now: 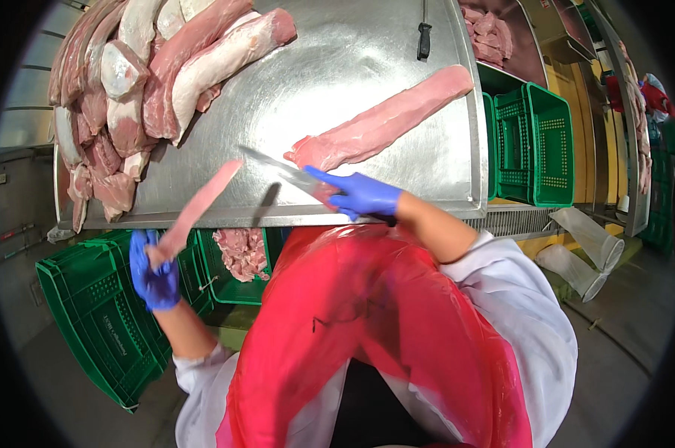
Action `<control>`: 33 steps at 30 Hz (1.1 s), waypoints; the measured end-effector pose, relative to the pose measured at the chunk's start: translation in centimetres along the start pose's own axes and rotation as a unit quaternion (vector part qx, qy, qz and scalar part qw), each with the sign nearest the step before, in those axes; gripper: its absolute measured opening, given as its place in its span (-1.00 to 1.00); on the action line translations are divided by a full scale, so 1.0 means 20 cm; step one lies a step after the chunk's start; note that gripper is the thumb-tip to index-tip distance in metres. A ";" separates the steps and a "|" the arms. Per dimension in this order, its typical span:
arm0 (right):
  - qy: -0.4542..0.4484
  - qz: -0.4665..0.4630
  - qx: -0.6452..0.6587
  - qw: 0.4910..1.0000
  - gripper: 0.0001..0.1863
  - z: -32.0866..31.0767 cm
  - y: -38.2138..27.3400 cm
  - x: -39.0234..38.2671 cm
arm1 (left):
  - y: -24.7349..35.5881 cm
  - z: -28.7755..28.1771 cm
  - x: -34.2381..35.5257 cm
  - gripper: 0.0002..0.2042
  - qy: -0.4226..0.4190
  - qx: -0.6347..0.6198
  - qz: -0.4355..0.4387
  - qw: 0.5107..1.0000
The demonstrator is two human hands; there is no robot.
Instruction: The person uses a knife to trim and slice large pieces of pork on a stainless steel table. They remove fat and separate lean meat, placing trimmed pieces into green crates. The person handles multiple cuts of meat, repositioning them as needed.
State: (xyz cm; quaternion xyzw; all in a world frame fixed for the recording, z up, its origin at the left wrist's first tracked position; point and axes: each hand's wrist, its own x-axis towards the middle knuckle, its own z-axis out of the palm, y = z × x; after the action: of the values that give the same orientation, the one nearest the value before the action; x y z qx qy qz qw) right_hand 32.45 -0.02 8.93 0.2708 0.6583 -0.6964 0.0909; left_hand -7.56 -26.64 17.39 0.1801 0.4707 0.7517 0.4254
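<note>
My left hand (155,272), in a blue glove, grips a long thin strip of pink meat (197,203) that it holds up over the table's near left edge, above the green crates. My right hand (360,196), also gloved, is closed on a knife (277,170), its index finger stretched along the top and the blade pointing up and left. Just beyond the blade, a long trimmed pork loin (397,112) lies diagonally on the steel table (352,37). A pile of pork pieces (195,75), some with pale fat, covers the table's left part.
A black-handled tool (424,41) lies at the far edge. A bin of meat (490,37) and a green crate (550,145) stand at right. Below left are green crates (80,306), one holding meat scraps (240,254). Another person (654,97) is at far right.
</note>
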 end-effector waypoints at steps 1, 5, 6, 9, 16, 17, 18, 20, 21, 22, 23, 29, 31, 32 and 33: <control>0.026 0.009 -0.001 1.000 -0.15 -0.07 0.06 -0.08 | 0.01 -0.10 -0.12 -0.52 0.124 0.046 0.010 0.991; 0.202 0.117 0.057 0.971 -0.10 -0.36 0.24 -0.38 | -0.15 -0.53 -0.39 -0.79 0.125 0.395 -0.227 0.881; 0.252 0.104 0.050 0.961 -0.11 -0.43 0.26 -0.41 | -0.26 -0.62 -0.45 -0.76 0.067 0.637 -0.195 0.742; 0.385 0.083 -0.042 0.918 -0.12 -0.63 0.29 -0.36 | -0.60 -0.24 -0.20 -0.58 -0.047 0.809 0.075 0.580; 0.384 0.159 -0.263 0.871 -0.18 -0.59 0.50 -0.06 | -1.57 1.22 0.34 -0.31 -0.383 0.673 0.278 0.568; 0.364 0.166 -0.295 0.868 -0.17 -0.54 0.52 -0.11 | -1.64 1.26 0.40 -0.34 -0.377 0.709 0.247 0.542; 0.343 0.169 -0.287 0.878 -0.17 -0.49 0.50 -0.18 | -1.70 1.31 0.47 -0.37 -0.371 0.742 0.218 0.515; 0.313 0.180 -0.269 0.893 -0.15 -0.38 0.51 -0.34 | -1.78 1.42 0.59 -0.42 -0.348 0.782 0.165 0.490; 0.316 0.186 -0.257 0.894 -0.14 -0.35 0.52 -0.39 | -1.81 1.46 0.65 -0.45 -0.328 0.792 0.140 0.496; 0.323 0.194 -0.239 0.895 -0.14 -0.30 0.56 -0.46 | -1.77 1.55 0.68 -0.44 -0.307 0.785 0.131 0.522; 0.330 0.194 -0.227 0.895 -0.14 -0.28 0.58 -0.50 | -1.75 1.60 0.77 -0.42 -0.272 0.768 0.094 0.572; 0.304 0.104 -0.184 0.929 -0.13 -0.14 0.86 -0.81 | -1.80 0.74 1.44 -0.15 -0.228 0.367 -0.162 0.887; 0.387 0.109 -0.128 0.907 -0.09 0.00 0.91 -1.02 | -1.72 0.78 1.28 -0.17 -0.225 0.160 -0.308 0.910; 0.410 0.123 -0.043 0.903 -0.09 0.03 0.86 -1.10 | -1.69 0.77 1.25 -0.18 -0.230 0.085 -0.392 0.887; 0.430 0.142 0.043 0.891 -0.08 0.06 0.79 -1.20 | -1.67 0.95 1.16 -0.24 -0.242 0.035 -0.430 0.869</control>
State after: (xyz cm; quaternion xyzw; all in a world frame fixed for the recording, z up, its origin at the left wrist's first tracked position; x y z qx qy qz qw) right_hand 59.87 -8.46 7.07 0.6375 0.5575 -0.5192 -0.1147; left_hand 7.60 9.22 -4.96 0.1509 0.4098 0.4102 0.8007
